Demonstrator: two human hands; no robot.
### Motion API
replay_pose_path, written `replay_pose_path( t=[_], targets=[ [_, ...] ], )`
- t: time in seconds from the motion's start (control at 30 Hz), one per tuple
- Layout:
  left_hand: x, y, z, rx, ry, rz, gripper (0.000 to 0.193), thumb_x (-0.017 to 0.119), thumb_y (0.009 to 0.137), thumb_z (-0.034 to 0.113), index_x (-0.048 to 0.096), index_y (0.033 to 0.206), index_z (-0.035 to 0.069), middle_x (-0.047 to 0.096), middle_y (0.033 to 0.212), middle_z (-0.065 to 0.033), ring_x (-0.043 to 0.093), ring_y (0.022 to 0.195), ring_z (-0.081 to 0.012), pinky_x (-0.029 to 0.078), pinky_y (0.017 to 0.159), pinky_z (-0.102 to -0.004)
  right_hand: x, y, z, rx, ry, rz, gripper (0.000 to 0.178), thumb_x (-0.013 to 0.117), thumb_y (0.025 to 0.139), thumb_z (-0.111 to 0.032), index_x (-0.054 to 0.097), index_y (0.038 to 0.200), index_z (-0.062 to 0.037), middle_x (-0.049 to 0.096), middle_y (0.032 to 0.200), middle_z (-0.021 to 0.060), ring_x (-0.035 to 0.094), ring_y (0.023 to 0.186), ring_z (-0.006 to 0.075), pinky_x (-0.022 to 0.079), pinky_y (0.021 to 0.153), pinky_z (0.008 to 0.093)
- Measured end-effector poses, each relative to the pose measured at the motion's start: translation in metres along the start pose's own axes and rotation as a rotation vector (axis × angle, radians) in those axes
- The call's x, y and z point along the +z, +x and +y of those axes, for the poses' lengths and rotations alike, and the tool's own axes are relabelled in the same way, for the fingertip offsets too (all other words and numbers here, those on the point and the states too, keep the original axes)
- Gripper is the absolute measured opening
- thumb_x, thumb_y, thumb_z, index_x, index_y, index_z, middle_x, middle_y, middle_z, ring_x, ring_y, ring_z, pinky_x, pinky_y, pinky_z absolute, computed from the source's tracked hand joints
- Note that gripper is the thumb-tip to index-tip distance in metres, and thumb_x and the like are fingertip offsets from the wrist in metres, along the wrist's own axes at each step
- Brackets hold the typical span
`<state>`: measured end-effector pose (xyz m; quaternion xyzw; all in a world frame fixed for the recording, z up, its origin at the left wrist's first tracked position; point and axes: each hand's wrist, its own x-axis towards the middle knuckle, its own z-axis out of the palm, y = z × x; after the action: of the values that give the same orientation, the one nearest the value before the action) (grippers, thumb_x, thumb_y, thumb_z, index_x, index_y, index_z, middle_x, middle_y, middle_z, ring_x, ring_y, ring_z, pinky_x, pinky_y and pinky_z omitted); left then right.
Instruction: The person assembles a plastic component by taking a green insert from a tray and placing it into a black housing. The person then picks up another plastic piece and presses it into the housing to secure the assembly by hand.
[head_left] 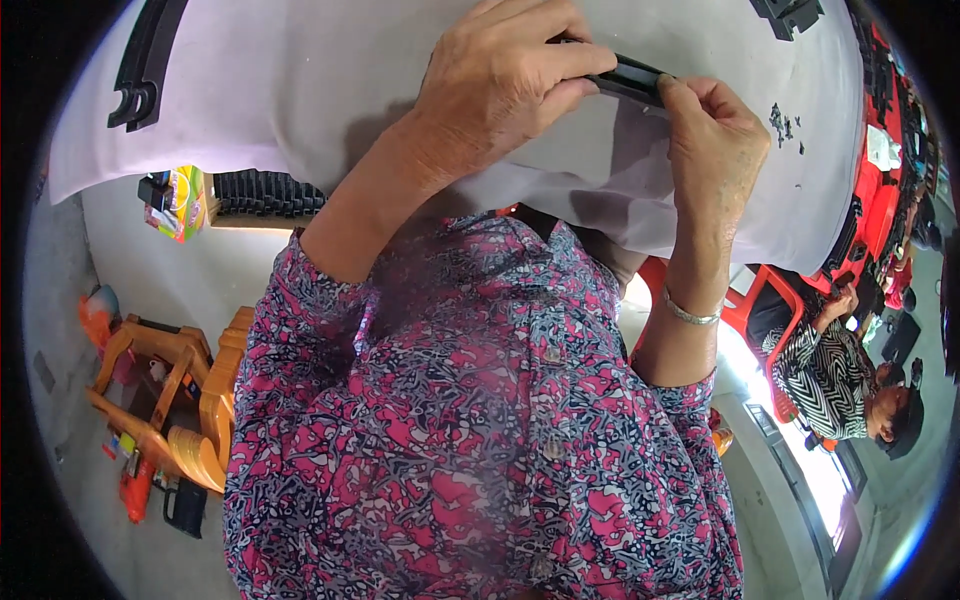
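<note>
A narrow black plastic strip [632, 80] is held between my two hands, just above the cloth-covered table [330, 60]. My left hand [510, 70] pinches its left part between thumb and fingers. At the strip's right end, my right hand [712, 130] grips it with thumb and bent fingers. The fingers cover both ends of the strip. Several tiny black bits [785, 128] lie on the cloth, right of my right hand. A long black plastic part [148, 65] with a curved notch rests at the table's far left, and another black part [788, 15] at the upper right.
Below the table's left edge stands an open box [265, 195] of black parts, beside a colourful carton [185, 205]. A wooden chair [160, 385] is at the lower left. On the right, a person [830, 375] in a striped top sits near a red table [880, 215].
</note>
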<state>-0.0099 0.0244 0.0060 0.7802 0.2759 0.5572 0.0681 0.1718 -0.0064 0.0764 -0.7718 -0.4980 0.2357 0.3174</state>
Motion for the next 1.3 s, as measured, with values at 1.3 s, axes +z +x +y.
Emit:
replay_pose_path(
  t=[1.3],
  targets=[
    [-0.004,-0.009,0.001,0.108,0.217,-0.1,0.022,0.071,0.082,0.012,0.078,0.103,0.011,0.068,0.109,-0.0127,0.061,0.092,-0.0274,0.05,0.08,-0.04,0.008,-0.007,0.003,-0.076,-0.071,0.091,0.023,0.072,0.078,-0.018,0.076,0.083,0.0042,0.071,0.065,0.01,0.061,0.061,0.0104,0.051,0.064,0.0296]
  ],
)
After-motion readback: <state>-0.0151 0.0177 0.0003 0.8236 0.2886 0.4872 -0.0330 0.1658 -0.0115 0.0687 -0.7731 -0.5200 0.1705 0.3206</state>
